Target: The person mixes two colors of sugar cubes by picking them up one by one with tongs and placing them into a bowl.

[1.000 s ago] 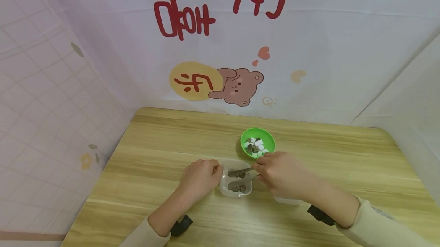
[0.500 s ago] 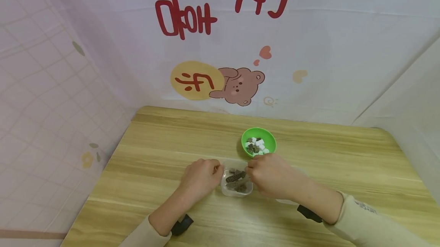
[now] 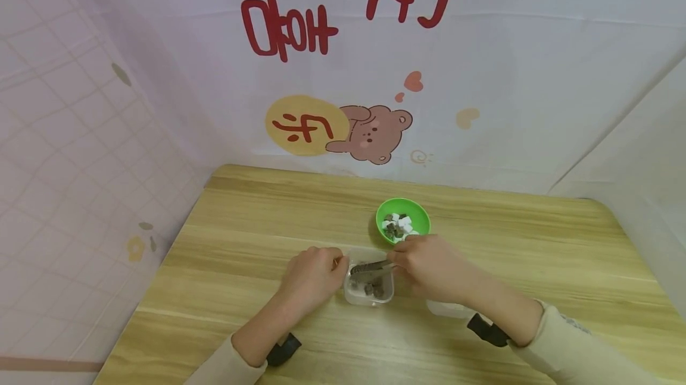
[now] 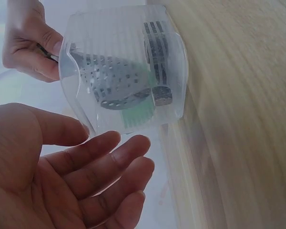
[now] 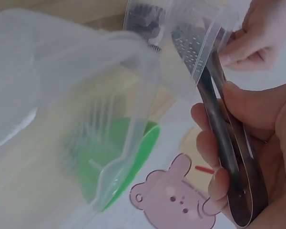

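Note:
My left hand pinches the rim of a small clear plastic container between thumb and index finger; its other fingers are loosely bent in the left wrist view. Several dark brown chunks lie in the container. My right hand grips metal tongs, thumb on one arm and fingers around the other. The perforated tong heads are down inside the container, close together above the chunks. Whether a chunk is between them I cannot tell.
Behind the container stands a green bowl holding white cubes and dark chunks. A second clear plastic container sits partly under my right forearm. Printed white cloth hangs behind the wooden table.
The tongs were spread apart over the chunks, then came nearly together inside the container. My right hand shifted left, then slightly back right. The left hand stayed at the rim.

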The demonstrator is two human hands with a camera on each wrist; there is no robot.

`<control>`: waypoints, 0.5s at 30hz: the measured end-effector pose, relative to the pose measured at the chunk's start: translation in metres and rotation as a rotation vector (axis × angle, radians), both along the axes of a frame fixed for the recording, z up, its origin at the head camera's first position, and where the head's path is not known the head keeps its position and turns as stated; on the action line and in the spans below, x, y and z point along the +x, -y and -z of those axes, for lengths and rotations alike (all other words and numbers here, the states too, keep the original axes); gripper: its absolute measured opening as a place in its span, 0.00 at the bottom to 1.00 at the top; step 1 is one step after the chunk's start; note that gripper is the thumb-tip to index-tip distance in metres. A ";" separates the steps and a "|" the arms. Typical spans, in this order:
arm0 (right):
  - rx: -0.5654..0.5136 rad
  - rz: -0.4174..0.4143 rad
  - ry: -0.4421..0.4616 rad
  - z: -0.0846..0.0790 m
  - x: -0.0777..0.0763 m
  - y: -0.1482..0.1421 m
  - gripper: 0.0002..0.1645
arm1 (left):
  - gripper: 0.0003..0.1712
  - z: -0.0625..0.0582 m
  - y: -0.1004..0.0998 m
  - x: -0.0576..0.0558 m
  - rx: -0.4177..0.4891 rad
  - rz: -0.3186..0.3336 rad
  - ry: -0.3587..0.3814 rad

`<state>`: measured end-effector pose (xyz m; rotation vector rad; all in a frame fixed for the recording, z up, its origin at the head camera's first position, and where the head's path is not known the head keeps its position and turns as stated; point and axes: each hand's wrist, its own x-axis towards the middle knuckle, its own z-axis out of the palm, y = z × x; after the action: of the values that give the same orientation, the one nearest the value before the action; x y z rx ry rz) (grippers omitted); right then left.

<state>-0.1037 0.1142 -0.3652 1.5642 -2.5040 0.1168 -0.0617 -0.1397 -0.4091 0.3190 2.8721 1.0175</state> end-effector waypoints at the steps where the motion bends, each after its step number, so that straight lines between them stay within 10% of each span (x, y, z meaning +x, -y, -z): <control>1: -0.022 0.008 0.016 0.000 0.000 -0.003 0.11 | 0.25 0.000 0.000 0.000 0.001 0.000 0.000; 15: -0.344 0.142 -0.019 -0.024 -0.010 -0.051 0.16 | 0.24 0.000 -0.002 0.000 -0.009 -0.012 -0.001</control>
<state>-0.1139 0.1653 -0.3413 1.2433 -2.4099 0.4816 -0.0614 -0.1378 -0.4086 0.3017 2.8819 1.0061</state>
